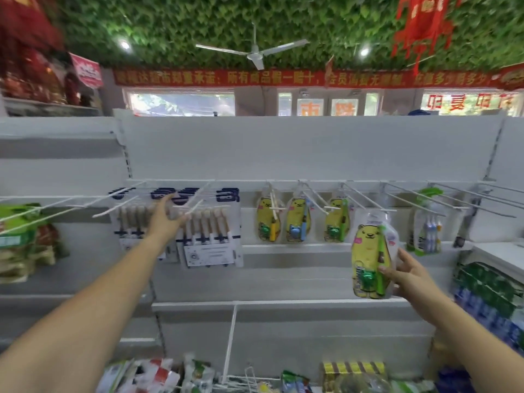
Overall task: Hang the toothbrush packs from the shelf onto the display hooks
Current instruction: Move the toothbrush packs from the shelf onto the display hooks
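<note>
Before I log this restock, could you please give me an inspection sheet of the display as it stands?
Surface: white panel with hooks.
Job's things: three bear packs hung; held pack near a hook tip; white packs hung.
Clutter: mixed goods at the bottom.
Hands: left hand open at the white packs; right hand grips the held pack.
Cables: nothing seen.
Surroundings: ceiling fan, red banner.

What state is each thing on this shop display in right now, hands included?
held bear pack: upright, held up by a hook tip, not clearly hung.
right hand: gripping that pack.
left hand: open, fingers stretched toward the white packs.
white packs: hanging on hooks.
three bear packs: hanging on hooks.
bare hooks: nothing on them.
</note>
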{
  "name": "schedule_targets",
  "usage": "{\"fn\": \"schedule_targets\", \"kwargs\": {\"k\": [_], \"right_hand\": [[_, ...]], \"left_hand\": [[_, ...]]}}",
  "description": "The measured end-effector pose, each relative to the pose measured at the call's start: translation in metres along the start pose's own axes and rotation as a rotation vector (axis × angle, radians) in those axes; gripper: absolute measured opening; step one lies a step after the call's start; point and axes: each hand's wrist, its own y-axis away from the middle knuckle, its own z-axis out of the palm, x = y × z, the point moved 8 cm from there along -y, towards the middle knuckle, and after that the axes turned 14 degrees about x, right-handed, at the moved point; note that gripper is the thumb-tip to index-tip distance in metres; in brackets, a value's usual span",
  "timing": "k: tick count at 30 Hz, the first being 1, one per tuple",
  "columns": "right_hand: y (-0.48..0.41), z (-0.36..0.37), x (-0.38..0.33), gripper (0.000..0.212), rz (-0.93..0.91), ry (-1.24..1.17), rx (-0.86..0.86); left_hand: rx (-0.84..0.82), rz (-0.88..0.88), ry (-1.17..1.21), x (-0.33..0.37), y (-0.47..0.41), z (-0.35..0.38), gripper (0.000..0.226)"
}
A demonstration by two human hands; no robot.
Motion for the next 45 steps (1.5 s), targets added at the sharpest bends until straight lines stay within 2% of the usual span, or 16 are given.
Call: {"fn": "schedule_targets", "kwargs": {"k": [1,2,6,8,18,23,29,37,42,45], "right_hand": [[0.0,0.002,0.001,0.112,0.001,0.004,0.002],[-0.001,0.003,0.002,0.11,0.001,0.014,0.002],[-0.012,-0.001,0.009,0.052,0.034,0.058,0.045],[-0.02,-0.002,0.013,0.04,0.055,0.081,0.084],[-0.026,0.006,-0.002,0.031,0.108,0.1,0.14],[-0.042,0.012,0.003,0.036,0.097,0.149,0.132],[-0.065,0.023,0.01,0.023,0.088,0.177,0.145],[-0.105,0.038,0.02,0.022,0.131,0.254,0.14],[-0.134,0.047,0.024,0.031,0.146,0.3,0.112],[-0.149,0.05,0.026,0.026,0.164,0.347,0.101]], "left_hand": [[0.001,0.0,-0.007,0.0,0.003,-0.003,0.069],[-0.001,0.008,-0.006,0.001,0.005,-0.004,0.072],[-0.02,0.031,0.009,0.01,0.016,-0.006,0.078],[-0.019,0.044,0.007,0.012,0.016,-0.004,0.076],[-0.004,0.054,-0.051,-0.019,-0.021,0.008,0.08],[-0.005,0.01,-0.012,-0.022,-0.027,0.013,0.078],[0.038,-0.059,-0.007,-0.037,-0.039,0.014,0.072],[0.039,0.031,-0.042,-0.019,-0.03,0.013,0.075],[0.051,0.069,-0.049,-0.022,-0.033,0.012,0.075],[0.054,0.077,-0.065,-0.024,-0.034,0.012,0.073]]}}
